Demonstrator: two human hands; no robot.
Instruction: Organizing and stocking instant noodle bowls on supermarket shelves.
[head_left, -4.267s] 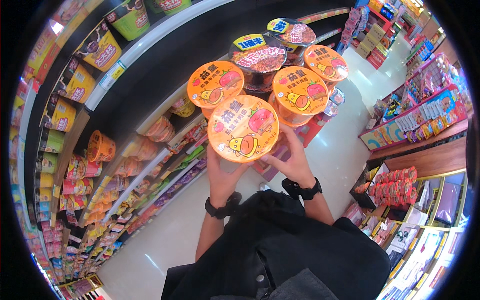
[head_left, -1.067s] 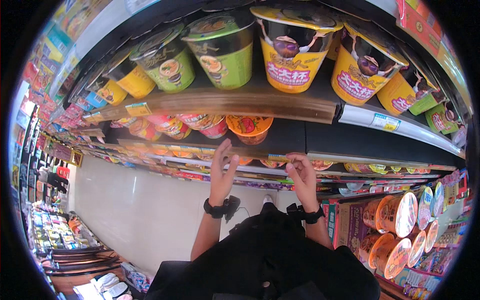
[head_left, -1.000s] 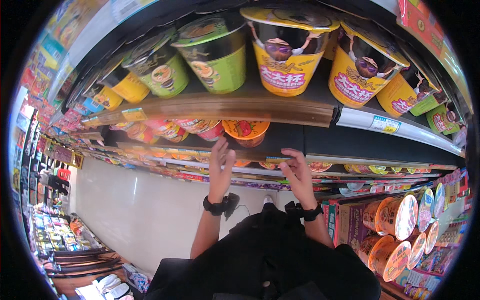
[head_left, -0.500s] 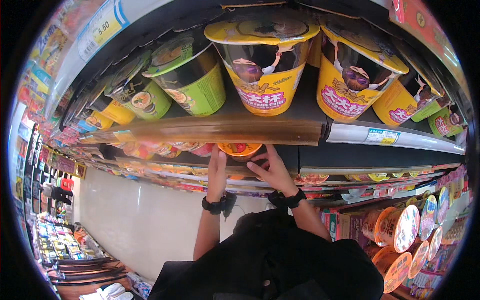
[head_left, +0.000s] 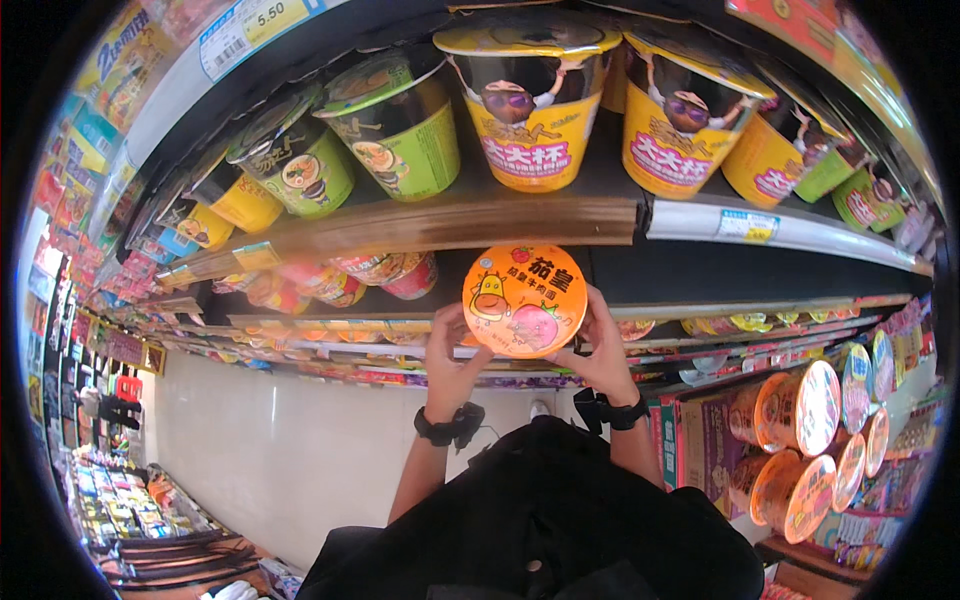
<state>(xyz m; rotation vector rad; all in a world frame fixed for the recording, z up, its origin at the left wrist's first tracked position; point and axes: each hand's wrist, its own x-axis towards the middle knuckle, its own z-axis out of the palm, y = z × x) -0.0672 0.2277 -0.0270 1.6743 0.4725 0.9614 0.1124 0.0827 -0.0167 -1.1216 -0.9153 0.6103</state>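
Between my two hands is an instant noodle cup (head_left: 525, 300) with a round orange lid that carries cartoon figures. Its lid faces me, and its body is mostly hidden beneath. My left hand (head_left: 454, 358) grips the cup's left side, thumb near the lid's lower edge. On the right side my right hand (head_left: 603, 350) holds it in the same way. The cup is in front of the lower shelf (head_left: 640, 270), just below the brown front edge of the upper shelf (head_left: 420, 228). Dark bands circle both wrists.
Yellow noodle cups (head_left: 535, 130) and green noodle cups (head_left: 405, 135) line the upper shelf. Several reddish cups (head_left: 400, 272) stand on the lower shelf, left of my hands. Orange-lidded cups (head_left: 800, 500) and cartons (head_left: 705, 440) are at the right. Pale floor (head_left: 230, 430) lies lower left.
Both hands have drawn the orange-lidded cup out from under the upper shelf, toward me. Its whole lid now shows. My right hand's fingers have closed around its side. The view has shifted slightly.
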